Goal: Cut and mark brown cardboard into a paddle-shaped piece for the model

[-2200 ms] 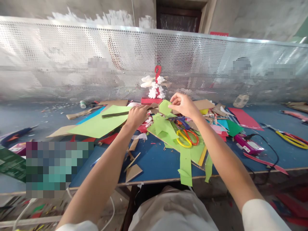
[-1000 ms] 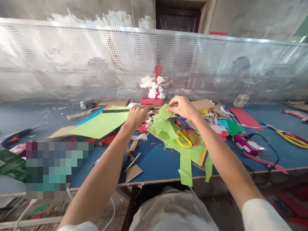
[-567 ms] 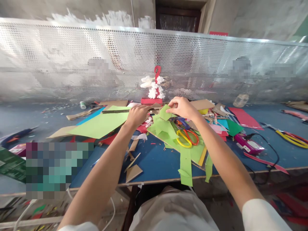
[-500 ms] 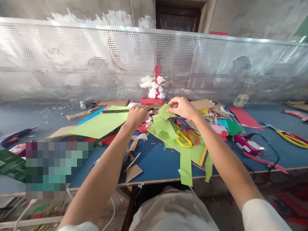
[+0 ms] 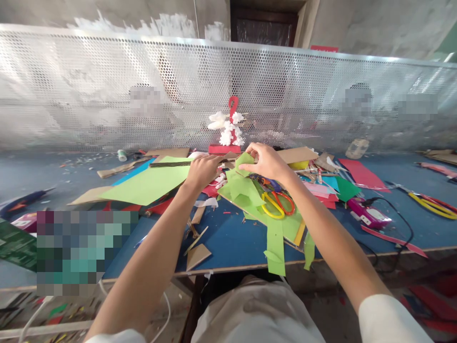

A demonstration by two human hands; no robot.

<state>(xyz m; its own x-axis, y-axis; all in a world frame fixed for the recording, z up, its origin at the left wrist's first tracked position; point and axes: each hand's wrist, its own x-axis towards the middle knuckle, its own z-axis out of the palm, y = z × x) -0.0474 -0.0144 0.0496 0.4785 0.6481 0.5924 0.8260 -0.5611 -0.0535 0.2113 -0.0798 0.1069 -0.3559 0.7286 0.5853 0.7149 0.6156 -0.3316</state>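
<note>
My left hand (image 5: 204,170) is closed around a thin dark brown stick (image 5: 167,164). The stick lies nearly level, one end reaching out left over a large light green sheet (image 5: 143,183). At its right end is a small green paper piece (image 5: 244,160). My right hand (image 5: 267,165) grips this piece, thumb on its front and fingers at its upper edge. Below my right hand, green paper scraps (image 5: 246,188) are piled beside scissors with yellow and red handles (image 5: 274,206).
Behind my hands stands a red hooked stand (image 5: 224,149) with white flowers (image 5: 226,127), before a perforated metal screen (image 5: 107,95). A purple device (image 5: 369,213) with a black cable, pliers (image 5: 424,202) and red paper (image 5: 362,172) lie right. Cardboard scraps (image 5: 199,257) lie near the front edge.
My right thumb has moved left across the green piece, and the fingers have shifted to its top edge. The left hand keeps its hold on the stick.
</note>
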